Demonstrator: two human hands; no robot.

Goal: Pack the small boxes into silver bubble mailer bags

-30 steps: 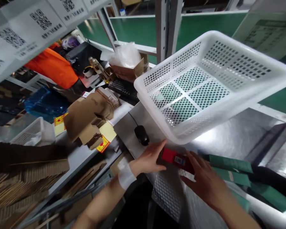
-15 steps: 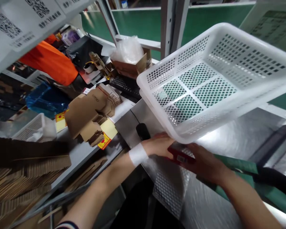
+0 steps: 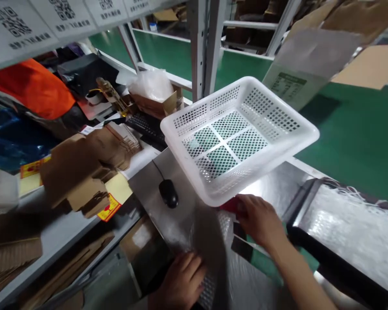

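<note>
My right hand (image 3: 258,217) is closed on a small red box (image 3: 229,205) just under the near edge of the white perforated basket (image 3: 177,142), over the shiny metal worktop (image 3: 278,191). My left hand (image 3: 181,282) sits low at the worktop's front edge with fingers curled on the edge of a silver bubble mailer (image 3: 213,241), which looks partly lifted and blurred. Green flat packets (image 3: 261,262) lie beneath my right forearm.
A black mouse (image 3: 168,193) lies left of the basket, with a keyboard (image 3: 147,127) behind it. Folded cardboard boxes (image 3: 84,168) and yellow-red labels (image 3: 108,206) cover the left bench. A green conveyor belt (image 3: 358,137) runs behind. Shelf labels with QR codes (image 3: 35,21) hang overhead.
My left hand let go of the red box and dropped to the front edge onto the silver mailer. My right hand keeps the red box. The view swung right and back.
</note>
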